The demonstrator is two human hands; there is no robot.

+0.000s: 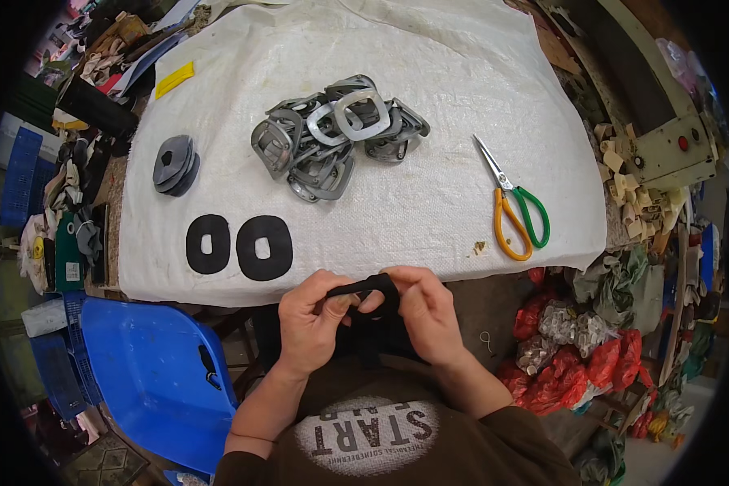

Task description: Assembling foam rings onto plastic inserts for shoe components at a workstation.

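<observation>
Just off the near edge of the table, my left hand (309,312) and my right hand (426,312) grip a black fabric ring (387,293) between them. The piece looks bent, and its opening shows between my fingers. Two flat black fabric pieces (264,248) with holes in the middle lie side by side on the table, left of my hands. Farther back is a heap of grey metal buckle frames (362,113). A short stack of dark grey pieces with holes (176,166) sits at the left. Scissors (512,198) with one orange and one green handle rest to the right, blades pointing away.
White woven sheeting (429,219) covers the table. A yellow packet (175,79) lies at its far left. A blue plastic tub (142,364) stands below left, with a small black item (209,368) in it. Red plastic bags (559,377) are piled at lower right, near a machine (676,150).
</observation>
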